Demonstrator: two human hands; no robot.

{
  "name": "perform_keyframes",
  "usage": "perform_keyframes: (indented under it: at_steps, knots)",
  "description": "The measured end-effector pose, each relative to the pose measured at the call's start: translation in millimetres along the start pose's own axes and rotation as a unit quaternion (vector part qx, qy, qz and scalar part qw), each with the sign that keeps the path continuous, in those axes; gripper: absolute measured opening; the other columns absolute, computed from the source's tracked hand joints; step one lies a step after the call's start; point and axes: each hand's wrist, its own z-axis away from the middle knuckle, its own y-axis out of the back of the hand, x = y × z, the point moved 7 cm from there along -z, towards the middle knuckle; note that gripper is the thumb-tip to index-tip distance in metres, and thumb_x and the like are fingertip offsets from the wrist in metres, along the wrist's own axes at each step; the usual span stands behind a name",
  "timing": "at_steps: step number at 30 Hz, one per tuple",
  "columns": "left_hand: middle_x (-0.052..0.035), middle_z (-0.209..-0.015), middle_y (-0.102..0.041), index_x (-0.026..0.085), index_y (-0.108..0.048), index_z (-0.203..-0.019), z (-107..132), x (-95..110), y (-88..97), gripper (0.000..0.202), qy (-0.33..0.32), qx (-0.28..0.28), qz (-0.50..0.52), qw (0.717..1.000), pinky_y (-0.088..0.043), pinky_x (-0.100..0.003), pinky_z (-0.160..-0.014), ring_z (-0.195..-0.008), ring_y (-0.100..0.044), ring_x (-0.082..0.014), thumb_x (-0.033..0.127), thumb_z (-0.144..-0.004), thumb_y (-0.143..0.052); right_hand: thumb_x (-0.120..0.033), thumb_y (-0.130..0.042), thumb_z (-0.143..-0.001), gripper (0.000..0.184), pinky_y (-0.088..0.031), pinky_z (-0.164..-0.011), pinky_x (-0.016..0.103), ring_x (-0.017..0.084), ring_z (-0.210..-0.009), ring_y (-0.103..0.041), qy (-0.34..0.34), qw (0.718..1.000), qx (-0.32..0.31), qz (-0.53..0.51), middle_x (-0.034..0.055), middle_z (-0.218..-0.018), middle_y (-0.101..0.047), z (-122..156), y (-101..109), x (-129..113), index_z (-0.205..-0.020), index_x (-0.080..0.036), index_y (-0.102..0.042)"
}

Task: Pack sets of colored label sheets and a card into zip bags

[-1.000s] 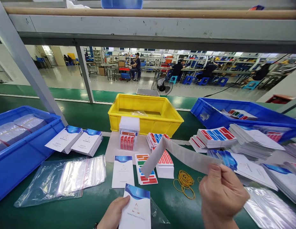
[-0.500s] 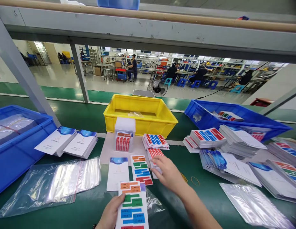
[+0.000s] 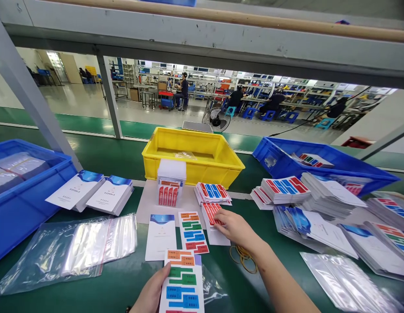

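My left hand, low in the middle, is closed on a sticker sheet with orange, green, blue and red label shapes. A sliver of purple shows behind its top right corner. My right hand rests its curled fingertips on a small stack of red label cards; whether it grips one cannot be seen. Between the hands lies another coloured sticker sheet. Left of that sheet is a white booklet with a blue top. Behind the red cards sits a stack of red-and-blue sticker sheets.
A yellow bin stands at the back, with a clear box of red cards before it. Blue bins flank both sides. Booklet stacks, plastic bags, rubber bands and more sheet stacks surround the hands.
My right hand has come down onto the red label cards, its fingers now curled on them. My left hand still holds the sticker sheet, almost unmoved.
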Motion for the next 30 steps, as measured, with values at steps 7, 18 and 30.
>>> perform_keyframes:
  at_steps: [7, 18, 30]
  knots:
    - [-0.0138, -0.077, -0.071, 0.004, -0.057, -0.098, 6, 6, 5.4, 0.033, -0.03, 0.062, 0.008, 0.998, -0.05, -0.037, -0.072, -0.074, -0.067, -0.0268, 0.031, -0.086, -0.044, -0.013, -0.041, -0.084, 0.029, -0.054, -0.075, 0.032, 0.02, -0.088, -0.063, 0.034, 0.958, 0.281, -0.043, 0.01, -0.1, -0.064, 29, 28, -26, -0.101, -0.018, -0.064]
    - [-0.013, -0.079, -0.07, 0.007, -0.065, -0.083, -6, 15, 11.5, 0.044, -0.172, 0.028, -0.002, 0.985, -0.048, -0.037, -0.073, -0.076, -0.065, -0.0264, 0.048, -0.067, -0.065, -0.008, -0.043, -0.086, 0.019, -0.05, -0.056, 0.026, 0.015, -0.062, -0.06, 0.267, 0.908, 0.307, -0.095, 0.0059, -0.067, -0.066, 74, -3, -184, -0.079, -0.012, -0.061]
    - [-0.0106, -0.076, -0.068, 0.011, -0.061, -0.089, 1, 10, 7.8, 0.039, -0.196, -0.033, -0.151, 0.968, -0.048, -0.032, -0.066, -0.066, -0.064, -0.0205, 0.043, -0.069, -0.066, -0.045, -0.06, -0.076, 0.043, -0.051, -0.071, 0.036, 0.022, -0.079, -0.062, -0.156, 0.734, 0.016, -0.661, 0.0107, -0.093, -0.064, 39, -45, -98, -0.108, -0.016, -0.054]
